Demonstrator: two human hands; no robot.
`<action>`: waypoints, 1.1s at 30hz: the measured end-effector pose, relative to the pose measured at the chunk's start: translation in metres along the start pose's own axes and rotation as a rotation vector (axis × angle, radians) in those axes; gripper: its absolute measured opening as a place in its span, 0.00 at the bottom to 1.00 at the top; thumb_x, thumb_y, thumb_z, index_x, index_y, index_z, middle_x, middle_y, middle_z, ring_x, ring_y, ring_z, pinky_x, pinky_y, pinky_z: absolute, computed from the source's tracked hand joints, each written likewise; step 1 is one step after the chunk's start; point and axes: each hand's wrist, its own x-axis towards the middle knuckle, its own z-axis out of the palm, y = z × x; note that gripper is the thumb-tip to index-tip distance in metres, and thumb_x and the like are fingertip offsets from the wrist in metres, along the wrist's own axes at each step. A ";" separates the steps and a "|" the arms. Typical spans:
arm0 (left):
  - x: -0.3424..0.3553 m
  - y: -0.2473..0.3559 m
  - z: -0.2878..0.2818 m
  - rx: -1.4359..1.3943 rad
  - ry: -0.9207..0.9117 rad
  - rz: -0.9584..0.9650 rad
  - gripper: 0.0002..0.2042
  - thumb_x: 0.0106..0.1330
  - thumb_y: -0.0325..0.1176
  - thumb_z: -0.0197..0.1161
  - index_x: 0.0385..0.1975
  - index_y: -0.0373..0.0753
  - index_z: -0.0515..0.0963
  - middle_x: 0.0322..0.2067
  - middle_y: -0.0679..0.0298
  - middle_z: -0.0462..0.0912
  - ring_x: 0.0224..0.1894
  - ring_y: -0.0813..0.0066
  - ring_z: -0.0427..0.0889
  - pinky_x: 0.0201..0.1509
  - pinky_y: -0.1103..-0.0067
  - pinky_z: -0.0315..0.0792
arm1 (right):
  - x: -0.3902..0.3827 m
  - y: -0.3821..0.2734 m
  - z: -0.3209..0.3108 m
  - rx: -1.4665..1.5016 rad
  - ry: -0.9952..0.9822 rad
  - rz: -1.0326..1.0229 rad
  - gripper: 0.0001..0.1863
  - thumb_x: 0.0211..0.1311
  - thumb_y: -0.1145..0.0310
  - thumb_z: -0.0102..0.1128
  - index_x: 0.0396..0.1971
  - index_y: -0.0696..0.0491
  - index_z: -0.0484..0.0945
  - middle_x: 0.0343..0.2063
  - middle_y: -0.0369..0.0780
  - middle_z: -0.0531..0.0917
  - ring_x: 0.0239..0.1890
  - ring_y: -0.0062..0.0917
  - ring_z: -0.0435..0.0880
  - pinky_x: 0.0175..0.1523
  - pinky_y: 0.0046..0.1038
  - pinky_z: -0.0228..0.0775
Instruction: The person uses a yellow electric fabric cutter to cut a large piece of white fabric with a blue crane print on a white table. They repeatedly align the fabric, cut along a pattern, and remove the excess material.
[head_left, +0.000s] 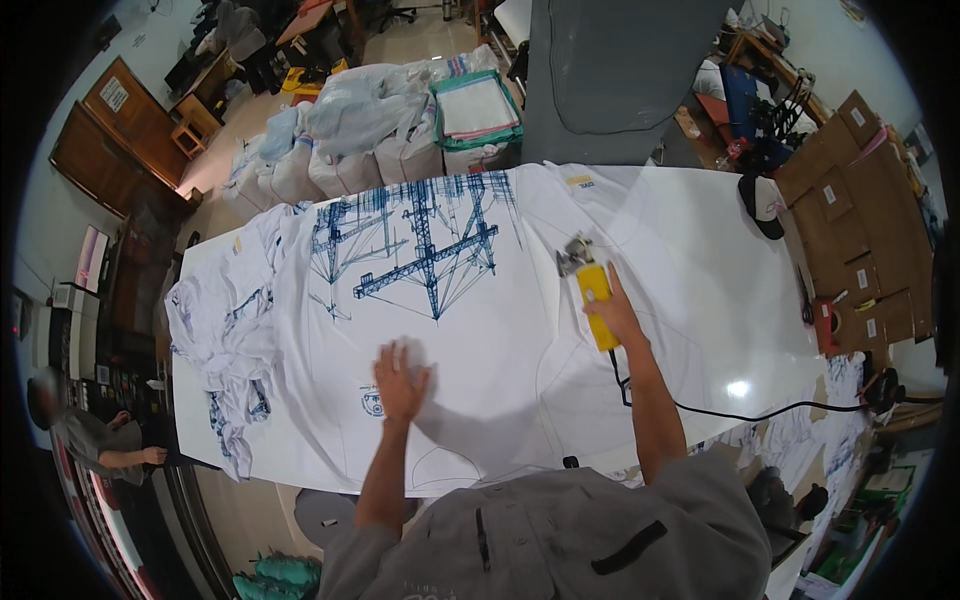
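Note:
A stack of white fabric [480, 330] with a dark blue tower print [420, 245] lies spread over the white table [700, 270]. My left hand [400, 375] presses flat on the fabric below the print, fingers spread. In my right hand [620, 315] is a yellow electric rotary cutter [592, 285]; its metal blade end points away from me and rests on the fabric. The cutter's black cord [740, 412] trails off to the right over the table.
Crumpled printed fabric pieces [225, 340] are heaped at the table's left end. A black cap [762, 205] lies at the far right corner. Plastic bags of cloth [350, 130] stand beyond the table, cardboard boxes [860, 220] at right. Another person [90, 435] sits at left.

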 end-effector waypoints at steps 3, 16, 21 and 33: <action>0.000 -0.026 -0.026 0.105 -0.188 -0.268 0.51 0.66 0.68 0.62 0.81 0.42 0.51 0.82 0.53 0.45 0.84 0.44 0.39 0.81 0.41 0.36 | -0.041 0.062 -0.031 0.148 0.065 -0.029 0.63 0.49 0.74 0.71 0.84 0.42 0.43 0.56 0.47 0.83 0.53 0.37 0.84 0.61 0.33 0.76; -0.190 -0.001 -0.052 0.127 -0.365 -0.365 0.60 0.57 0.71 0.68 0.83 0.42 0.47 0.84 0.52 0.39 0.84 0.42 0.31 0.76 0.31 0.28 | -0.236 0.188 -0.055 0.470 0.210 -0.070 0.65 0.48 0.80 0.67 0.84 0.47 0.37 0.49 0.46 0.85 0.46 0.31 0.87 0.53 0.34 0.81; -0.210 0.012 -0.055 0.039 -0.316 -0.374 0.63 0.55 0.73 0.68 0.83 0.43 0.45 0.84 0.52 0.37 0.84 0.42 0.30 0.77 0.33 0.26 | -0.259 0.168 -0.051 0.194 0.256 -0.125 0.62 0.45 0.77 0.68 0.84 0.44 0.47 0.55 0.47 0.84 0.51 0.38 0.86 0.58 0.35 0.79; -0.167 -0.035 -0.048 0.010 -0.406 -0.317 0.64 0.52 0.76 0.68 0.83 0.43 0.48 0.84 0.53 0.35 0.84 0.43 0.28 0.75 0.30 0.27 | -0.240 0.073 0.025 -0.267 0.042 -0.044 0.57 0.44 0.74 0.65 0.81 0.34 0.57 0.46 0.54 0.85 0.50 0.51 0.85 0.57 0.40 0.76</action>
